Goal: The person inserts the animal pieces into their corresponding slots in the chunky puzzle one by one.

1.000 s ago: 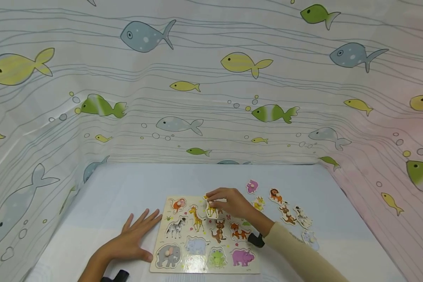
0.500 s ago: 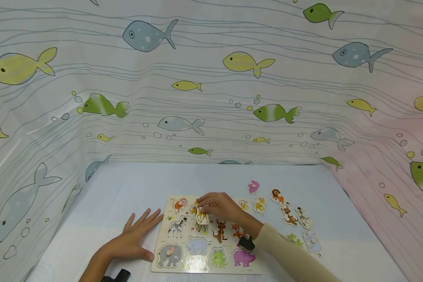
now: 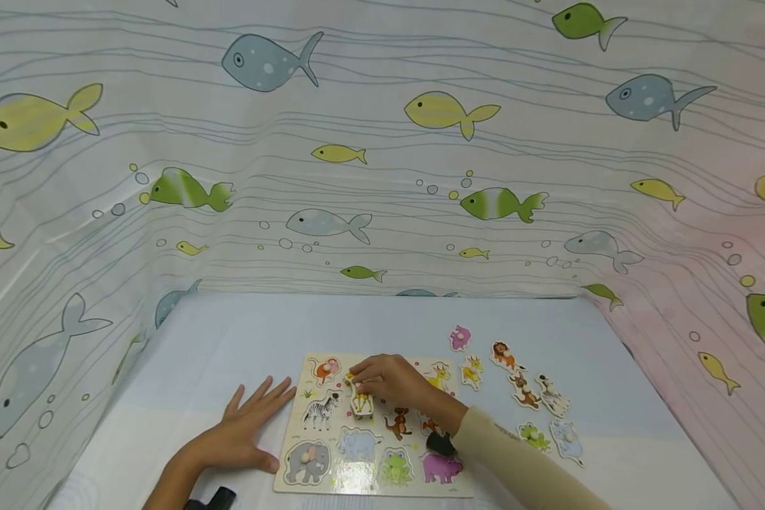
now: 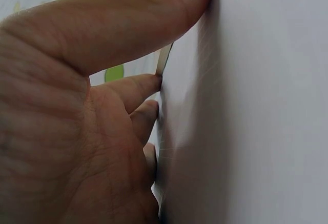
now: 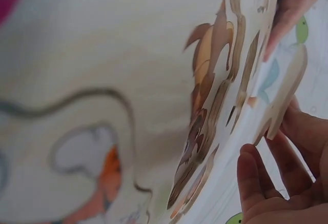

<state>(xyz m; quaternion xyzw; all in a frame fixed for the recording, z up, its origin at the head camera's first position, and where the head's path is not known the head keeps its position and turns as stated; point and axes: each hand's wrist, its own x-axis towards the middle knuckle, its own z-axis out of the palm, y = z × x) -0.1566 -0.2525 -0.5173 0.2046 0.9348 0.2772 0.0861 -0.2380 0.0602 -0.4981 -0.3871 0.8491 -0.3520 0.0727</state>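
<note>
A wooden peg puzzle board (image 3: 421, 490) with animal pictures lies on the table. My right hand (image 3: 392, 382) pinches a giraffe puzzle piece (image 3: 361, 405) over the giraffe recess, mostly covering that picture. In the right wrist view the piece's pale wooden edge (image 5: 287, 90) stands tilted and apart from the board, between thumb and fingers. To the left, my left hand (image 3: 239, 435) rests on the table with fingers spread, its fingertips and thumb at the board's left edge. A monkey piece (image 3: 325, 370) and an elephant piece (image 3: 307, 462), both with knobs, sit in their recesses.
Loose pieces lie right of the board: a pink hippo (image 3: 460, 338), a yellow horned animal (image 3: 471, 371), a lion (image 3: 506, 355), a kangaroo (image 3: 525, 391), a zebra (image 3: 552, 395), a frog (image 3: 533, 436) and a bluish rhino (image 3: 567, 440). Fish-patterned cloth (image 3: 382, 248) walls the table's back and sides.
My right hand has carried the giraffe piece left and down, from the board's upper middle to over the giraffe recess. The left hand has stayed in place.
</note>
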